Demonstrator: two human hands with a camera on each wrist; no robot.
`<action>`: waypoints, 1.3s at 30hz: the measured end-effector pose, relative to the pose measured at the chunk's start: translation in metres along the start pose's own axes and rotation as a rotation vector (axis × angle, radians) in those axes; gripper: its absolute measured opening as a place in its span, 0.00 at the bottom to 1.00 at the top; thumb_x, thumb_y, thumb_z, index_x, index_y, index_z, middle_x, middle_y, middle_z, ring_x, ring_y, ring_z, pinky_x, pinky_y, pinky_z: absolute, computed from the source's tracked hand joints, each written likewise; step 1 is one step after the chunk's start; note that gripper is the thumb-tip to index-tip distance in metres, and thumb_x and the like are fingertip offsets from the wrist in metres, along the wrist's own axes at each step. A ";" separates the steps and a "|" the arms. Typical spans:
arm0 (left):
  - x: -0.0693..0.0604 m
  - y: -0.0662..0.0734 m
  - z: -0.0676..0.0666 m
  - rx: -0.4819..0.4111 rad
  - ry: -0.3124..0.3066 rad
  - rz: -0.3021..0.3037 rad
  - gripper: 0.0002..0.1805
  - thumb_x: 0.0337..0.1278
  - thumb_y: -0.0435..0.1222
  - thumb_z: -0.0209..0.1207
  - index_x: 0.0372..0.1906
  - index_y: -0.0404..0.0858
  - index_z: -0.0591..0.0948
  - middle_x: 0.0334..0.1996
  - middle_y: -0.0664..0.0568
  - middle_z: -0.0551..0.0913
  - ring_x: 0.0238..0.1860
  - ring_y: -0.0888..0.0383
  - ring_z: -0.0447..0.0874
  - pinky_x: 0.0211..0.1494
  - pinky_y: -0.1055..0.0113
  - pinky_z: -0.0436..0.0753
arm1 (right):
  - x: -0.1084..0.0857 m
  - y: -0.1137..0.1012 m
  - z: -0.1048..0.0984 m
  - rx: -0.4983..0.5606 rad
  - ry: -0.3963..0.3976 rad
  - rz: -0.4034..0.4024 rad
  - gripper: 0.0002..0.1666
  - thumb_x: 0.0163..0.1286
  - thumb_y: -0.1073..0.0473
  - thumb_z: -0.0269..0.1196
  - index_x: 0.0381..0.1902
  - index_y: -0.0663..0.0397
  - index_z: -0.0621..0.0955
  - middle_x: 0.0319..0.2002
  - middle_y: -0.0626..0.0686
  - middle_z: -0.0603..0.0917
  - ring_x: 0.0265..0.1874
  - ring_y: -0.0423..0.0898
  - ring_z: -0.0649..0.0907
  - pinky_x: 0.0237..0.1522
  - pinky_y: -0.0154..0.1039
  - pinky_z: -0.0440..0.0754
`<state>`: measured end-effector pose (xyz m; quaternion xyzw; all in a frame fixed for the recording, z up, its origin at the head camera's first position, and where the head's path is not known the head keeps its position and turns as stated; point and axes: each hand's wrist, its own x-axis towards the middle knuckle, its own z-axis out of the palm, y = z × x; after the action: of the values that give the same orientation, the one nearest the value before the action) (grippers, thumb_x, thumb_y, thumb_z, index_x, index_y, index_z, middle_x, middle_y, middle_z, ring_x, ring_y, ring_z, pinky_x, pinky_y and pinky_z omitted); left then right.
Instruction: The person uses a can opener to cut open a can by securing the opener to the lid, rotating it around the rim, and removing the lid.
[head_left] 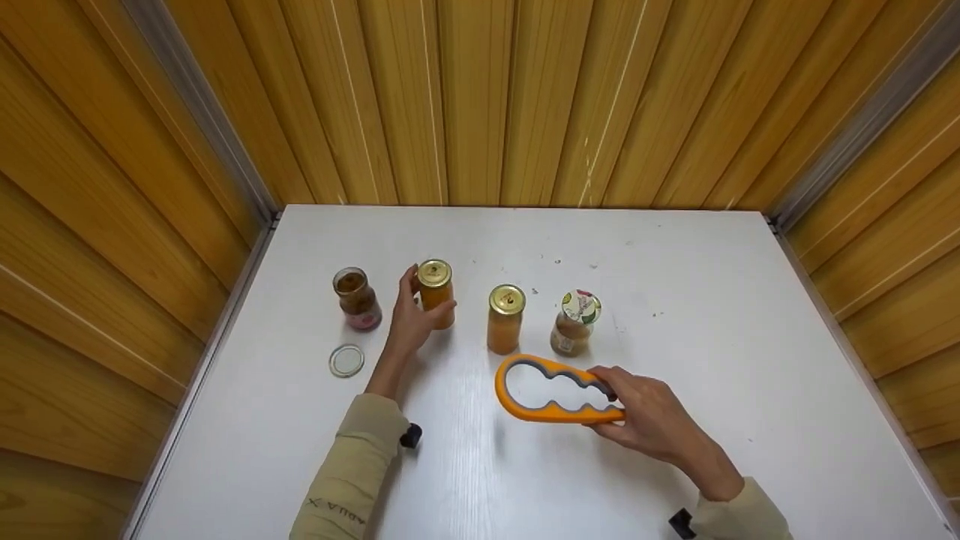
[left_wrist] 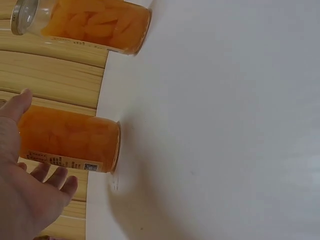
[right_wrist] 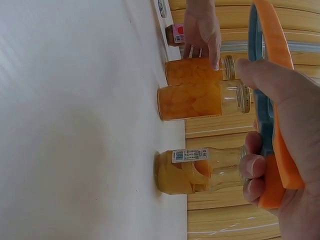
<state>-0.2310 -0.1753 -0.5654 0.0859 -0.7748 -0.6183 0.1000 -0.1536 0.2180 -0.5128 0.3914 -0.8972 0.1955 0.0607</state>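
Observation:
My left hand (head_left: 414,319) is around a gold-lidded jar of orange fruit pieces (head_left: 436,281), thumb on one side and fingers on the other. In the left wrist view, the fingers (left_wrist: 70,186) are loosely bent and a gap shows between them and this upright jar (left_wrist: 75,142). My right hand (head_left: 651,412) grips the handle ends of an orange jar opener (head_left: 525,412) with a grey scalloped inner edge. The opener is held level in front of a second gold-lidded fruit jar (head_left: 504,330) and a jar with a patterned lid (head_left: 574,330).
At the left stands a lidless jar with dark brown contents (head_left: 358,300); a loose lid (head_left: 346,361) lies in front of it. All this is on a white table (head_left: 262,420) with small crumbs towards the back. Wood-look panels (head_left: 480,105) enclose the back and sides.

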 end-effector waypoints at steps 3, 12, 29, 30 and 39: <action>0.004 0.000 0.001 -0.015 -0.018 -0.002 0.52 0.59 0.36 0.73 0.81 0.41 0.53 0.77 0.41 0.62 0.76 0.45 0.61 0.78 0.47 0.60 | 0.000 0.001 0.002 0.003 0.012 -0.007 0.41 0.51 0.49 0.82 0.61 0.48 0.77 0.41 0.43 0.85 0.32 0.35 0.80 0.35 0.35 0.84; 0.009 -0.002 0.005 -0.007 -0.056 -0.058 0.45 0.64 0.38 0.69 0.80 0.37 0.57 0.74 0.39 0.68 0.74 0.43 0.66 0.77 0.46 0.62 | 0.002 0.004 0.007 0.028 0.052 -0.057 0.39 0.52 0.48 0.82 0.59 0.49 0.78 0.39 0.41 0.84 0.31 0.34 0.81 0.32 0.35 0.84; 0.003 -0.004 -0.010 -0.022 -0.161 -0.054 0.43 0.64 0.38 0.69 0.78 0.38 0.60 0.72 0.40 0.70 0.73 0.45 0.66 0.78 0.47 0.60 | 0.002 0.005 0.006 0.032 0.029 -0.031 0.41 0.51 0.48 0.83 0.61 0.50 0.77 0.41 0.41 0.84 0.32 0.33 0.81 0.34 0.35 0.85; 0.002 -0.004 -0.011 -0.027 -0.168 -0.059 0.43 0.64 0.38 0.69 0.78 0.38 0.60 0.72 0.40 0.70 0.74 0.45 0.66 0.78 0.47 0.60 | 0.002 0.005 0.006 0.032 0.031 -0.030 0.41 0.51 0.48 0.83 0.60 0.50 0.77 0.41 0.41 0.84 0.32 0.33 0.81 0.34 0.35 0.85; -0.014 -0.002 -0.021 0.014 -0.193 -0.068 0.45 0.64 0.42 0.69 0.79 0.39 0.59 0.72 0.41 0.70 0.73 0.46 0.67 0.78 0.48 0.61 | 0.004 0.006 0.005 0.005 0.082 -0.032 0.42 0.49 0.48 0.83 0.60 0.51 0.77 0.39 0.43 0.86 0.30 0.34 0.81 0.31 0.34 0.84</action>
<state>-0.2125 -0.1919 -0.5638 0.0529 -0.7818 -0.6213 0.0033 -0.1600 0.2172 -0.5179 0.3975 -0.8870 0.2125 0.0998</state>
